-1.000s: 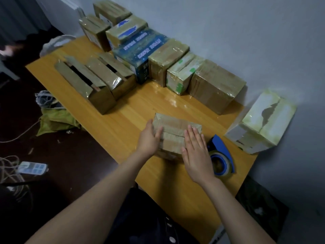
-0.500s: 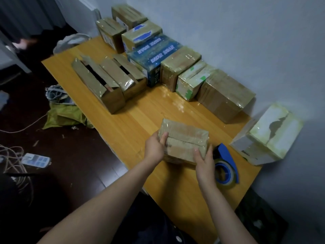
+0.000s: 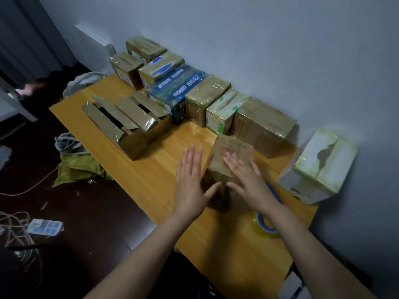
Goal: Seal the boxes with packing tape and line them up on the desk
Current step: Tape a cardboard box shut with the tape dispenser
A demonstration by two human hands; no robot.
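A small brown taped box [image 3: 231, 152] stands on the wooden desk [image 3: 164, 165] near its front right part, turned end-on to me. My left hand [image 3: 191, 178] lies flat against the box's left side, fingers straight. My right hand [image 3: 248, 178] rests flat on its top, fingers spread. A blue tape dispenser [image 3: 266, 225] with a clear roll lies just right of the box, partly hidden by my right forearm. A row of several sealed boxes [image 3: 263, 124] lines the wall.
Two brown boxes with loose flaps [image 3: 116, 124] stand at the desk's left. A white box [image 3: 319, 167] tilts at the right edge against the wall. On the dark floor at the left lie a green bag [image 3: 77, 169], cords and a power strip [image 3: 45, 227].
The small box was lying flat, then I gripped and lifted it, and now it stands turned end-on. Both hands went from gripping its sides to lying flat on it.
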